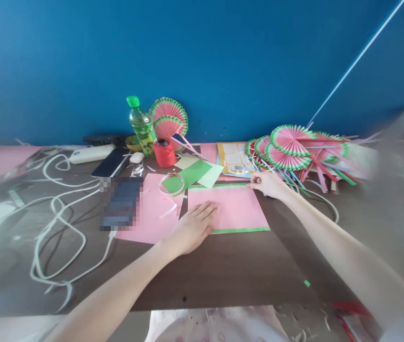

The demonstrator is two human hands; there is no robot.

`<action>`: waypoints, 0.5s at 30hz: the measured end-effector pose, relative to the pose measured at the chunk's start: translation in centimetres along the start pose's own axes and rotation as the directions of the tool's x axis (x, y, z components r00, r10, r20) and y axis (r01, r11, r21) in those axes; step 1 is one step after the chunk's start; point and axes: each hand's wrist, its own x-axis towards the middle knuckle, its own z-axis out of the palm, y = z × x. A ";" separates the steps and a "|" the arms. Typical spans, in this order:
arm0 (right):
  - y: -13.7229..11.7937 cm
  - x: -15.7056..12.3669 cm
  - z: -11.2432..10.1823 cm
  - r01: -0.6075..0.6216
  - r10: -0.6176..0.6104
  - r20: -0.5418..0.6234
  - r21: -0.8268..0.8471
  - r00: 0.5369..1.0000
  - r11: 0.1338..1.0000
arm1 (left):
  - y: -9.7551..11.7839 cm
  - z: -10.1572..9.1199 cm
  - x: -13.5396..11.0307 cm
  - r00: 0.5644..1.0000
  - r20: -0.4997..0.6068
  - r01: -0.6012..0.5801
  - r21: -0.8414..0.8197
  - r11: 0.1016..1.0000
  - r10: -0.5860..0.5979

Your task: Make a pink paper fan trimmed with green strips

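A pink paper sheet (239, 209) with green strips along its near and far edges lies flat on the table. My left hand (198, 223) rests palm down on its left part, fingers stretched out. At the far right corner of that sheet, my right hand (264, 184) has its thumb and fingertips pinched together; whatever is between them is too small to make out. A narrow pale strip (219, 186) runs along the far green edge up to those fingertips. Left of the sheet are a second pink sheet (152, 213), green paper (191, 175) and a clear tape ring (171, 184).
Pleated pink-and-green paper fans (289, 147) are piled at the back right; others stand by a green-capped bottle (141, 126) and a red container (165, 154). A blurred-out phone (121, 204) and looping white cables (59, 213) occupy the left. Behind the table (223, 270) rises a blue wall (202, 57).
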 end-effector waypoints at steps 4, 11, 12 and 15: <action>1.7 0.0 -1.3 -0.077 0.075 -0.080 -0.021 0.994 0.997 | 0.1 -0.1 0.1 1.000 0.019 0.020 -0.029 0.999 -0.020; -3.3 0.5 -1.5 0.024 -0.009 -0.072 0.220 0.997 0.975 | -0.1 0.0 0.3 0.999 0.009 0.036 -0.100 0.994 -0.036; -4.5 0.8 -1.1 0.004 0.008 -0.049 0.230 0.999 0.973 | -0.1 0.1 0.3 0.999 0.006 0.037 -0.098 0.995 -0.036; -7.5 1.9 0.4 -0.144 0.149 -0.004 0.242 0.989 0.959 | -0.1 0.2 0.4 0.999 0.012 0.035 -0.075 0.997 -0.034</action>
